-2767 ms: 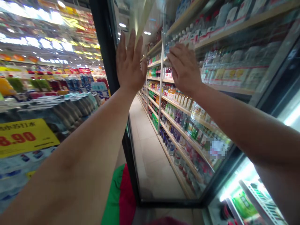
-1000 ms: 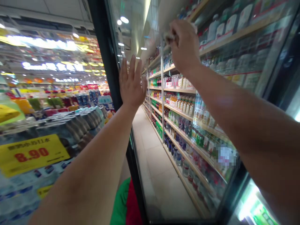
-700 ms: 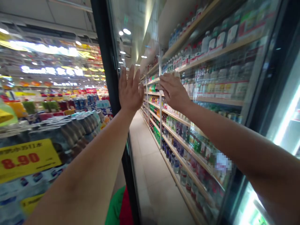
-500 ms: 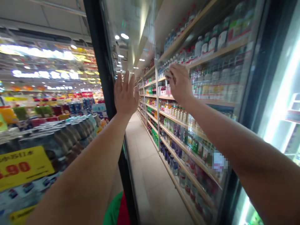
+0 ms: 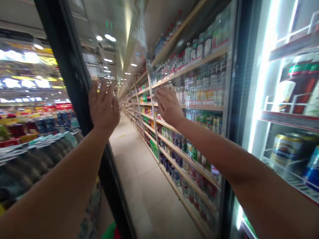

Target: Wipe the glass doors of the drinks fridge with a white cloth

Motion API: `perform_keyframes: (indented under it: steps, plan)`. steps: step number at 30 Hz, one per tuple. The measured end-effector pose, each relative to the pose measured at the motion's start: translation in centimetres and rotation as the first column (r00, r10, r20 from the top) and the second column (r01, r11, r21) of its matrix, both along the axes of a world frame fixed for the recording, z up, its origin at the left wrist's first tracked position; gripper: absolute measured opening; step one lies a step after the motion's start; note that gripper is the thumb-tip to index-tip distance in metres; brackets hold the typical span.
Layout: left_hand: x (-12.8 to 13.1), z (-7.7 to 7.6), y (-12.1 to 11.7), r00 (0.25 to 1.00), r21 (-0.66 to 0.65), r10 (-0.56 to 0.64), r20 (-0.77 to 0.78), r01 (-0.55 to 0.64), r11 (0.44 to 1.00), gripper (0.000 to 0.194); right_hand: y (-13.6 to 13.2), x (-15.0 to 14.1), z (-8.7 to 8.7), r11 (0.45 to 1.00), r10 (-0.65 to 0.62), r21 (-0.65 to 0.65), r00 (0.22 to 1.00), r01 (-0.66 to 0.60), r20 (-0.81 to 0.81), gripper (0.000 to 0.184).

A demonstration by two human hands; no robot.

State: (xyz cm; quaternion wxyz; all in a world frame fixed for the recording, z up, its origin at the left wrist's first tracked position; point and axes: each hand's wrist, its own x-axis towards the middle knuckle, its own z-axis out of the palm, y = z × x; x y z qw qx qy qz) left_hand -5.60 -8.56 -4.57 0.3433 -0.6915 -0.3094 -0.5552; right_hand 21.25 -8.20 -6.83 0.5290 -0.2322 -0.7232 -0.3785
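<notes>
The largest thing is a tall glass door with a black frame (image 5: 149, 146), which is seen in the middle of the scene, leaning somewhat in the view. In its glass, long shelves with pale wooden edges (image 5: 179, 152) are seen, filled with many bottles and stretching to the far side; whether they are seen through the glass or mirrored in it cannot be told. On the right, just beside the door, a cooler with a bright white light strip (image 5: 261, 93) is placed. On the near left, packs of dark bottles under shiny film (image 5: 42, 159) are stacked in rows.

Against the left part of the door, close to the upright of the frame, the left hand (image 5: 104, 109) is laid flat, with its fingers stretched and slightly parted; nothing is seen to be gripped by it. Farther right, the right hand (image 5: 169, 104) is held at the glass, its fingers bent and kept close together. At its edge a small pale patch (image 5: 170, 87) is seen, too blurred to be named, so whether anything is gripped there cannot be told. In the cooler, a gold and white metal can (image 5: 286, 146) is kept on a lower rack.
</notes>
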Motion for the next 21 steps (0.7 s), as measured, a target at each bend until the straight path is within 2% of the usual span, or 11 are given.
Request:
perform_keyframes:
  steps: [3,5,7,9,11,13,15,17,19,21]
  plan:
    - [-0.2,-0.1,0.3,1.000,0.016,0.014,-0.009,-0.013,1.000,0.058,-0.1,-0.2,-2.5,1.000,0.024,-0.016,0.945,-0.019,0.328,0.033]
    - [-0.2,-0.1,0.5,0.999,0.038,0.035,-0.016,-0.034,0.999,0.058,0.0,0.4,-2.4,0.999,0.030,-0.039,0.897,-0.014,0.440,0.032]
    - [-0.3,-0.2,0.6,0.998,0.059,0.056,-0.017,-0.055,0.997,0.058,0.3,1.7,-0.9,0.999,0.022,-0.054,0.945,-0.005,0.328,0.035]
    - [-0.2,-0.2,0.6,0.998,0.061,0.067,-0.015,-0.066,0.996,0.059,0.6,3.0,0.5,1.000,0.010,-0.030,0.997,-0.008,0.071,0.038]
    - [-0.1,-0.1,0.6,0.998,0.045,0.061,-0.004,-0.060,0.997,0.059,0.6,4.0,0.5,1.000,0.016,0.019,0.993,-0.014,-0.114,0.039]
    - [0.0,-0.1,0.6,0.999,0.035,0.042,0.014,-0.042,0.998,0.060,0.4,4.7,-0.6,0.999,0.041,0.033,0.996,-0.039,-0.079,0.039]
    - [0.0,-0.1,0.8,0.999,0.045,0.028,0.030,-0.029,0.999,0.062,0.1,5.4,-1.6,0.998,0.058,0.002,0.995,-0.059,0.076,0.039]
    - [-0.1,-0.1,1.1,0.999,0.053,0.030,0.030,-0.031,0.998,0.062,0.0,6.5,-1.3,0.999,0.048,-0.017,0.985,-0.045,0.169,0.039]
    - [-0.2,-0.1,1.6,0.999,0.056,0.044,0.030,-0.045,0.997,0.062,0.3,7.7,0.0,1.000,-0.003,0.012,0.995,0.002,0.099,0.038]
    - [-0.4,-0.1,2.1,0.997,0.062,0.064,0.037,-0.066,0.996,0.061,0.8,8.4,1.1,0.996,-0.056,0.063,0.996,0.060,-0.067,0.039]
